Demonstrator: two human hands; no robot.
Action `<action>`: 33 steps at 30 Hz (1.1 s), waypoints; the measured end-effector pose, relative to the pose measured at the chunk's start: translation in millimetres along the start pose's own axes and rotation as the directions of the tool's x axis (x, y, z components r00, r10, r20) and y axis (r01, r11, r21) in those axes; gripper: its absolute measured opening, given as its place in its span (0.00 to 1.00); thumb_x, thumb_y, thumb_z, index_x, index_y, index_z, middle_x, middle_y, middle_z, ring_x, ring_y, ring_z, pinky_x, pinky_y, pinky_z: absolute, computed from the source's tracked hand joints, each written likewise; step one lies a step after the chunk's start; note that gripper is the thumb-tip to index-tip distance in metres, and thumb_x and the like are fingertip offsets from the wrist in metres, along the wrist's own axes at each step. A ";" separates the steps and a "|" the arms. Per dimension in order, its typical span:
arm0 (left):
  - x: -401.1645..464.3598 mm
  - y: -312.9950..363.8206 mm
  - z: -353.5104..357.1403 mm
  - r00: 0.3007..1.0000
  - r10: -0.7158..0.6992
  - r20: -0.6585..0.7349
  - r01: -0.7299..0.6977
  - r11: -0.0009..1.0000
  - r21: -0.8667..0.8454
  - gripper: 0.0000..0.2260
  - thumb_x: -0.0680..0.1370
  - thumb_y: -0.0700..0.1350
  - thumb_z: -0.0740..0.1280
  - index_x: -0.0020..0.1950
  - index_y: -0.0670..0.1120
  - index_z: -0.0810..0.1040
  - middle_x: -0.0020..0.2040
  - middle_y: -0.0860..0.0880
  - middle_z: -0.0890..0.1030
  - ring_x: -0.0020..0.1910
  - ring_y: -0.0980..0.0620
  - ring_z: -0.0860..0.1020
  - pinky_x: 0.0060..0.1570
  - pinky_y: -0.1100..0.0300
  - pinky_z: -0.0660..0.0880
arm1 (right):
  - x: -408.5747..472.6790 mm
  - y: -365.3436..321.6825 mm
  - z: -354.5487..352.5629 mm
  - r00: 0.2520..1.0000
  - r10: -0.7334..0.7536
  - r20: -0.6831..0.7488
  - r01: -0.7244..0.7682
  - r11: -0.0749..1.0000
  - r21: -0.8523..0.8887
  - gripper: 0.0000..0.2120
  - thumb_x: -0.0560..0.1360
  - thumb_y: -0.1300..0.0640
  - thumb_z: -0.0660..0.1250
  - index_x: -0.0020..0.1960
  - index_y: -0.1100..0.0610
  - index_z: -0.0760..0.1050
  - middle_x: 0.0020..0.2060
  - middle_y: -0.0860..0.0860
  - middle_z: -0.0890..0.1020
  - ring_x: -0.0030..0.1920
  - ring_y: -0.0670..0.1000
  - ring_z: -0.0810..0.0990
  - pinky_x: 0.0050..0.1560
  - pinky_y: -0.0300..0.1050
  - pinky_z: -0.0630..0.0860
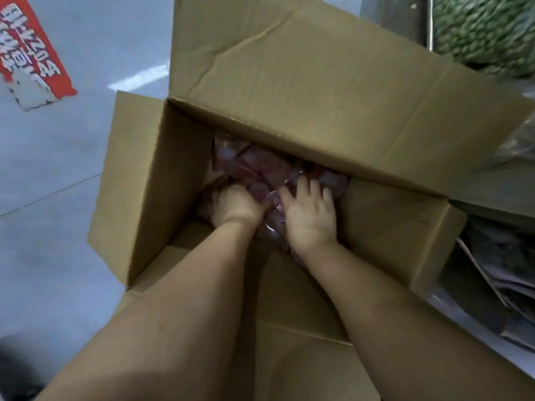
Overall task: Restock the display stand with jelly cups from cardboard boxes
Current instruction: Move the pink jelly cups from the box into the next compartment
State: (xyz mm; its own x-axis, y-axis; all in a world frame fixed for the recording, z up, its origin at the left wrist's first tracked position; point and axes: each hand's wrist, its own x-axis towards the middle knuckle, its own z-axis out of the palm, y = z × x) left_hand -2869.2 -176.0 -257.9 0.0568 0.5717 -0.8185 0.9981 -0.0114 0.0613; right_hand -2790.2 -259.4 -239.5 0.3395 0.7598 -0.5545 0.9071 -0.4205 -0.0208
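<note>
Down inside the open cardboard box [179, 175], at its far end beneath the large raised flap, lies a heap of reddish jelly cups [254, 166] in clear wrapping; individual cups are too blurred to count. Both my forearms reach into the box from the near edge. My left hand [236, 208] sits on the left part of the heap with its fingers curled down into the cups; whether it actually grips any I cannot tell, as the fingertips are hidden. My right hand [311, 215] lies just beside it, palm down, fingers extended and slightly spread, resting flat on the cups without closing round anything. The box stands on a grey floor [49, 175]. A red printed sticker [31, 53] lies on that floor, well apart, toward the far left. Green goods [486, 30] show at the far right, blurred.
</note>
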 end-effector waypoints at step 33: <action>-343.8 -5.5 -255.5 0.876 0.482 0.016 -0.223 0.433 -0.873 0.22 0.68 0.27 0.67 0.56 0.46 0.75 0.46 0.55 0.81 0.44 0.61 0.78 0.44 0.69 0.74 | -259.9 -11.1 -357.1 0.883 0.457 0.105 -0.164 0.091 0.982 0.25 0.67 0.64 0.73 0.56 0.43 0.72 0.50 0.42 0.79 0.48 0.32 0.77 0.49 0.23 0.69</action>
State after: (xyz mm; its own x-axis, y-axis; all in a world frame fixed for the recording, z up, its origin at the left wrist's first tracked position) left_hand -2900.7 -162.8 169.1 0.5311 0.4825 -0.6965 0.3975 0.5841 0.7077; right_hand -2799.7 -275.1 202.0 0.6886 0.4264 -0.5866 -0.2173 -0.6503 -0.7279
